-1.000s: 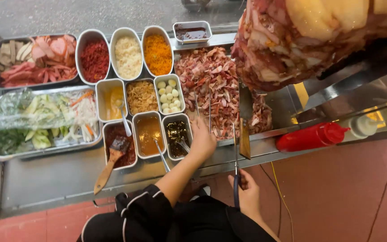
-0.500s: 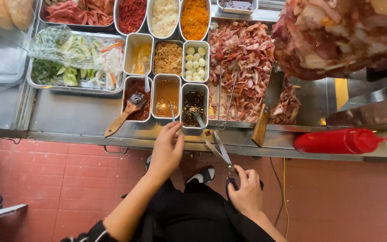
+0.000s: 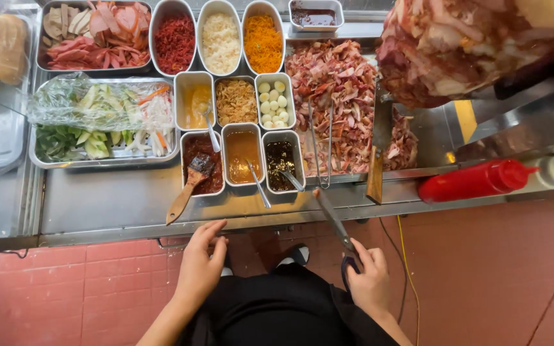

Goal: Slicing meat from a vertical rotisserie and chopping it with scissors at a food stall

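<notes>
Your right hand [image 3: 368, 282] fingers grip the scissors [image 3: 332, 220], blades pointing up at the worktop [image 3: 117, 205] edge. A red squeeze bottle [image 3: 476, 181] lies far right (on its side). Your left hand [image 3: 200, 263], fingers loosely spread and empty, has dropped below the worktop since before.

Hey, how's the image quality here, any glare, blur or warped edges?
Head view: even bright light, little shadow; glare on the steel counter and the clear plastic film over the vegetable tray; the rotating meat cone looms large, slightly soft; counter edges bow from the wide lens; both hands sharp.
</notes>
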